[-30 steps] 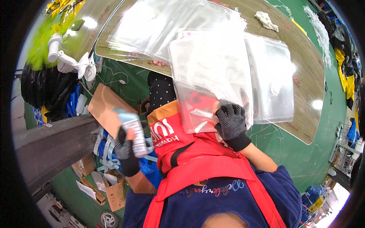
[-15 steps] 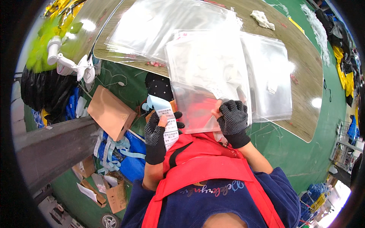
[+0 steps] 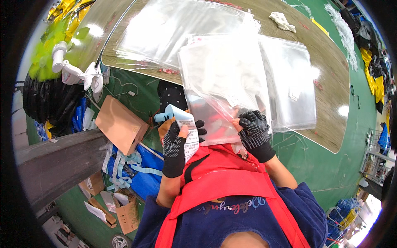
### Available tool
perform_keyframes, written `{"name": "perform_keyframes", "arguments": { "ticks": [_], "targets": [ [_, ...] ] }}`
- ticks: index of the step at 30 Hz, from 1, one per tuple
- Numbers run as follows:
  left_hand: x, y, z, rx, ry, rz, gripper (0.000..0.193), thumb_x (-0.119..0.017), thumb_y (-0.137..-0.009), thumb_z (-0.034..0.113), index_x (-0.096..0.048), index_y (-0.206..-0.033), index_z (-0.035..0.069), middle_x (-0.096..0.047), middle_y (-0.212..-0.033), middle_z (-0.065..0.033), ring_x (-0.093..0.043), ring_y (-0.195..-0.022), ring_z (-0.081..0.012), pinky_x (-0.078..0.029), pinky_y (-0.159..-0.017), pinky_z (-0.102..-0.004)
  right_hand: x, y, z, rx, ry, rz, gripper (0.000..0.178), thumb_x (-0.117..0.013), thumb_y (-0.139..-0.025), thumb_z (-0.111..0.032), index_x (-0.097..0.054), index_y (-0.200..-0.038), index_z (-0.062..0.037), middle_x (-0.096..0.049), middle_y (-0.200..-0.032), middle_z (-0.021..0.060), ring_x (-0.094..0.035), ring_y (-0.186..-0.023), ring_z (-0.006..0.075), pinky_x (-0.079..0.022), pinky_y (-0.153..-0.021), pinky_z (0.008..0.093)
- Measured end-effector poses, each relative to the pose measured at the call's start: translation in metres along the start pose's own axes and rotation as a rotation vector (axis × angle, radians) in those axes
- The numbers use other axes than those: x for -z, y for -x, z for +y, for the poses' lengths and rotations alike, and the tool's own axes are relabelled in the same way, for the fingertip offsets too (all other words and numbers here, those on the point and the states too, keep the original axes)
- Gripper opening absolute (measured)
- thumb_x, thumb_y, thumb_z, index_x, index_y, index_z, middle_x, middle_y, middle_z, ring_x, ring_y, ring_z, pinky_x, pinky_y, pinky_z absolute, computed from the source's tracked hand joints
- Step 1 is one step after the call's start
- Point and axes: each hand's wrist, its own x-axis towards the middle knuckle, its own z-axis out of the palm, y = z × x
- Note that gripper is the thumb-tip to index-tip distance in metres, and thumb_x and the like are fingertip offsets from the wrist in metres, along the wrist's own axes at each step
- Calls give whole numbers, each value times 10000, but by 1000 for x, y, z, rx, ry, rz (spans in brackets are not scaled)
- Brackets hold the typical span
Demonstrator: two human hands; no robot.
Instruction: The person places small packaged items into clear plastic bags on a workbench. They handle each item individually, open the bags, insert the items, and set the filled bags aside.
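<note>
Gloved left hand [image 3: 178, 138] pinches a white printed label strip [image 3: 187, 133]; at its three o'clock, gloved right hand [image 3: 253, 131] grips a clear plastic bag [image 3: 225, 89] (red cloth inside), brown cardboard box [image 3: 120, 124] at nine.

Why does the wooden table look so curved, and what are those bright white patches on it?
Head view: the fisheye lens bends the glossy brown wooden table toward the black rim; overhead lights glare off it and off the clear plastic bags; the gloved left hand and right hand look sharp.

Black dotted gloves cover the left hand [image 3: 178, 138] and right hand [image 3: 253, 130]; navy sleeves, red apron.
</note>
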Motion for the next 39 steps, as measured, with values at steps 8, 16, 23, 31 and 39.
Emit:
{"name": "perform_keyframes", "arguments": {
  "ticks": [8, 16, 23, 31, 39],
  "targets": [
    [-11, -13, -28, -11, -384, -14, 218, -545, -904, 169, -583, -1004, -21, -624, -909, -77, -559, -826, -118, -443, -739, -251, 61, 28, 88, -493, -455, 829, 184, -531, -924, -210, -501, -1028, -61, -519, -813, 27, -506, -702, 93, -420, -620, 226],
    [-29, 6, 0, 27, -500, -129, 260, -559, -897, 191, -582, -1066, -6, -640, -940, -86, -583, -825, -124, -457, -739, -257, 32, -13, -54, 286, 14, -32, 355, -723, -697, -310, -653, -1008, -153, -611, -1055, 64, -512, -1037, 335, -383, -904, 429],
    [1, 25, -5, -22, -743, -164, 301, -609, -862, 163, -579, -1099, -21, -649, -955, -156, -633, -878, -190, -493, -746, -287, 6, -21, -41, 307, -297, -106, 287, -733, -690, -290, -689, -938, -152, -640, -923, 50, -553, -931, 286, -426, -827, 415],
    [-7, 22, 4, 46, -721, -238, 257, -574, -880, 119, -586, -1095, -22, -653, -959, -106, -616, -869, -140, -490, -758, -263, 9, -19, -31, 61, -638, -366, 203, -600, -834, -191, -686, -969, -67, -615, -934, 113, -572, -895, 251, -456, -782, 337],
    [89, 39, 47, 54, -792, 244, 370, -582, -867, 302, -566, -1087, 6, -610, -1004, -104, -589, -867, -177, -475, -765, -308, 11, -57, 5, 414, 375, 359, 200, -662, -771, -211, -617, -917, -82, -606, -776, 65, -555, -733, 264, -408, -617, 370]
  ]
}}
